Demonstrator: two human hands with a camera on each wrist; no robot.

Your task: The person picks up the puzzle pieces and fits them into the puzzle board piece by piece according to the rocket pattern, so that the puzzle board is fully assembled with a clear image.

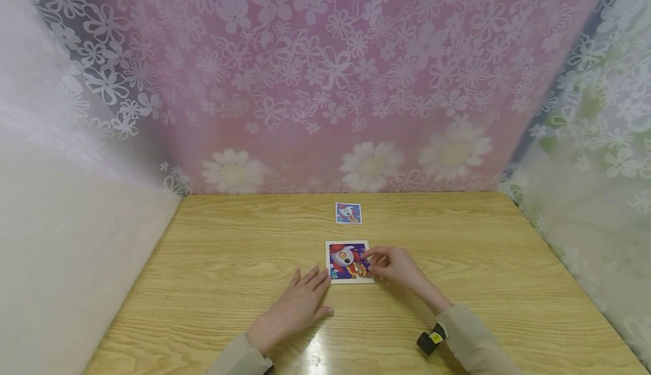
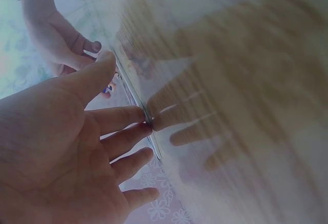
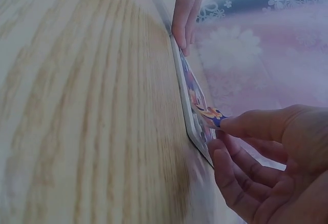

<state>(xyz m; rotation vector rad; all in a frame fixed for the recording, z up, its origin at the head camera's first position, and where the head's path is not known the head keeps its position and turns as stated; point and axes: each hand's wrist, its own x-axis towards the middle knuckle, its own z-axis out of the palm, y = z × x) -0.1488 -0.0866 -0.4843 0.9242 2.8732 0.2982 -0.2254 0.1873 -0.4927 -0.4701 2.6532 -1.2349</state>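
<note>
A square picture puzzle in a white-framed tray (image 1: 328, 248) lies on the table, its picture a white-faced figure with red on a purple ground. My left hand (image 1: 296, 302) lies at the tray's left side, fingers extended and fingertips touching the edge, as the left wrist view also shows. At the right side, my right hand (image 1: 399, 267) pinches a puzzle piece (image 3: 211, 114) between thumb and fingers. That piece, orange and dark blue, is tilted up from the tray in the right wrist view. Some of the picture's right part is hidden behind the fingers.
A small card (image 1: 348, 213) with a similar picture lies beyond the tray, near the back of the wood-grain table (image 1: 244, 251). Flowered curtains (image 1: 325, 81) stand behind and on the right. A black device (image 1: 431, 339) sits at the right wrist.
</note>
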